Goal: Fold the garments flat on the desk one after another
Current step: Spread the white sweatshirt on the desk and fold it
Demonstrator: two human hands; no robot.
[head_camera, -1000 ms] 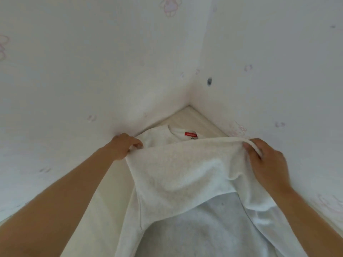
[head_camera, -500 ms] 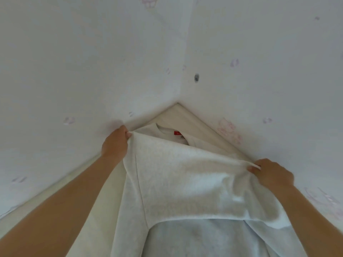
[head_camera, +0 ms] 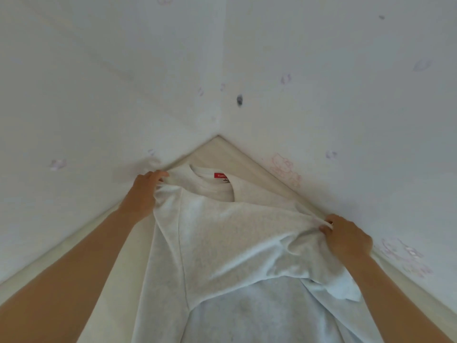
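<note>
The left hand (head_camera: pixel 146 191) has its fingers curled round one corner of a folded-over edge of cloth, close to the left wall (head_camera: pixel 86 107). The right hand (head_camera: pixel 346 240) pinches the other corner of that edge between thumb and fingers, nearer to the person and just beside the right wall (head_camera: pixel 346 95). Both hands hold the same white sweatshirt (head_camera: pixel 222 241), and the edge is stretched between them, probably so that the lower part lies without wrinkles over the chest part. The sweatshirt lies on the pale wooden desk (head_camera: pixel 220 151), which goes into the corner of the room. Its collar (head_camera: pixel 231 191) with a red neck label (head_camera: pixel 219 175) points to that corner and is not covered yet. I judge this is the fold of the lower half toward the collar, and the right corner looks further from the collar than the left one.
</note>
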